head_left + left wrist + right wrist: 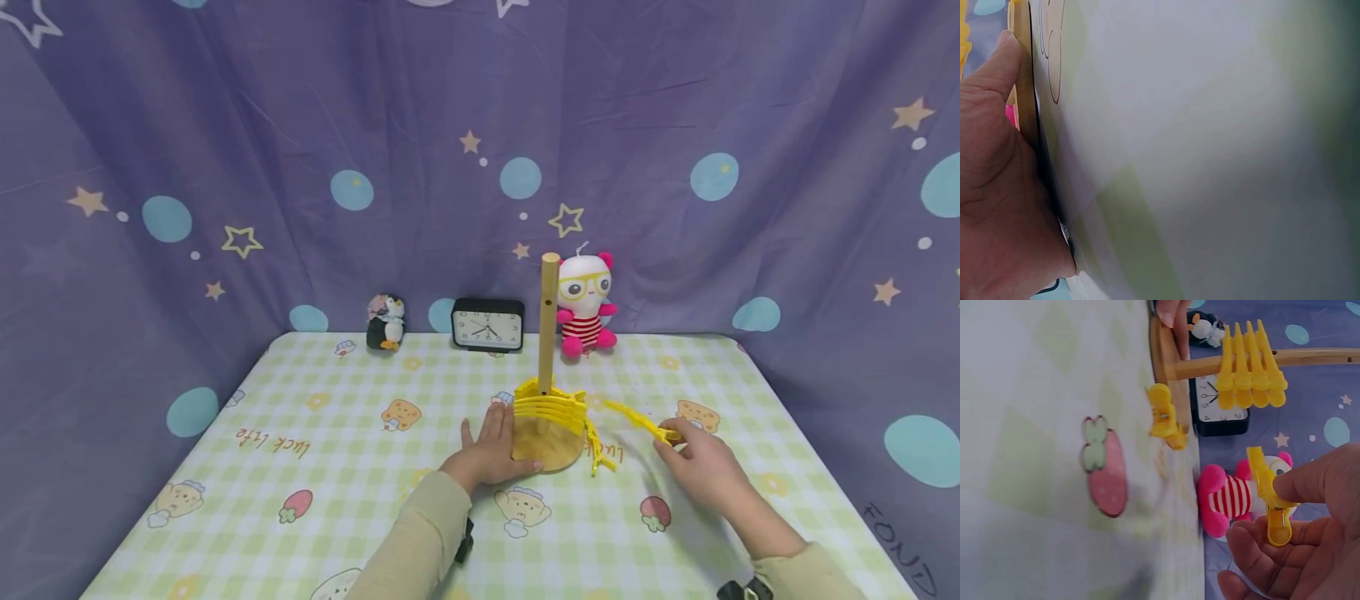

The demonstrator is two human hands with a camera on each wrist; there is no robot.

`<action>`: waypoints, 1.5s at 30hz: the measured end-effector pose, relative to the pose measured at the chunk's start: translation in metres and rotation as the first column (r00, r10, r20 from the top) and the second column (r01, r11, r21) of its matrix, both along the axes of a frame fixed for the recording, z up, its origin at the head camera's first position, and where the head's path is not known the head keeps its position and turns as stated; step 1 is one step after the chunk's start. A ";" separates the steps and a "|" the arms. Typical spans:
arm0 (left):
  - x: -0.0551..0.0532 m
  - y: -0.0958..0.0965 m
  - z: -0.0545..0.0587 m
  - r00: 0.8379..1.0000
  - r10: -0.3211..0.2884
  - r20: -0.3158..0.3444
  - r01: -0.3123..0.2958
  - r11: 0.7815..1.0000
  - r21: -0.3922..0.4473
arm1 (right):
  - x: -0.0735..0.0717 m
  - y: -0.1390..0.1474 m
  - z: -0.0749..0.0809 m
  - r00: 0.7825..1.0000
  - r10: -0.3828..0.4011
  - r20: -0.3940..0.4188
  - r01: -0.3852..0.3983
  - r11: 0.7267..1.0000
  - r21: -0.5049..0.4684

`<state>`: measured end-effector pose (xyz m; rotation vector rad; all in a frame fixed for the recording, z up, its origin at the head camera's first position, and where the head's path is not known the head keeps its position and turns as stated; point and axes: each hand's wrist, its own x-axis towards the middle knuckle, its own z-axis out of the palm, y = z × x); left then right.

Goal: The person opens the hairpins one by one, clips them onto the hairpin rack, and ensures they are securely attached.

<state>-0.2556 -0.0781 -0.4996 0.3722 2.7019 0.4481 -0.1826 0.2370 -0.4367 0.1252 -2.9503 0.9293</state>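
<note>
A round wooden base [551, 454] carries an upright wooden post [548, 325]. Several long yellow plastic clips [551, 407] lie side by side across the lower post. More yellow clips [1164, 415] tilt down beside the base's right edge. My left hand [486, 454] rests against the base's left and front rim, fingers straight and thumb stretched along the edge. To the right of the stand, my right hand [701, 467] pinches one yellow clip [636, 417] by its spring end between thumb and fingers. Its long tip points toward the post, apart from the other clips.
At the table's back edge stand a penguin toy [386, 323], a black alarm clock [487, 325] and a pink-and-white plush panda [587, 304], partly behind the post. A checked cloth [360, 483] covers the table. Purple curtain [435, 108] surrounds it at the back and sides.
</note>
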 end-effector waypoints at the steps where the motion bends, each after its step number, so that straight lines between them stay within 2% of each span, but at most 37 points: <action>1: 0.000 0.000 0.000 1.000 -0.001 -0.002 0.001 1.000 0.001 | 0.000 0.000 0.002 1.000 0.003 -0.005 -0.003 1.000 -0.006; 5: -0.001 0.000 -0.001 1.000 -0.006 -0.005 0.006 1.000 0.003 | -0.003 -0.001 0.009 0.999 0.022 -0.038 -0.023 1.000 -0.008; 12: 0.000 0.000 -0.001 1.000 -0.007 -0.008 0.007 1.000 0.003 | -0.007 -0.004 0.019 0.977 0.080 -0.199 -0.067 0.995 0.072; 20: 0.002 0.000 0.001 1.000 -0.001 -0.001 0.001 1.000 0.006 | -0.009 -0.015 0.030 0.959 0.106 -0.264 -0.071 0.988 0.137; 29: 0.006 0.001 0.011 1.000 -0.010 0.004 0.010 1.000 -0.008 | -0.017 -0.032 0.038 0.954 0.114 -0.279 -0.063 0.981 0.183; 38: 0.009 0.001 0.019 1.000 -0.003 0.010 0.003 1.000 -0.003 | -0.034 -0.060 0.043 0.947 0.155 -0.281 -0.098 0.973 0.208; 40: 0.009 0.000 0.017 1.000 -0.005 0.006 0.005 1.000 -0.002 | -0.038 -0.067 0.044 0.944 0.167 -0.285 -0.103 0.968 0.228; 45: 0.003 0.000 0.005 1.000 -0.012 -0.012 0.012 1.000 -0.020 | -0.046 -0.080 0.045 0.936 0.203 -0.287 -0.126 0.956 0.265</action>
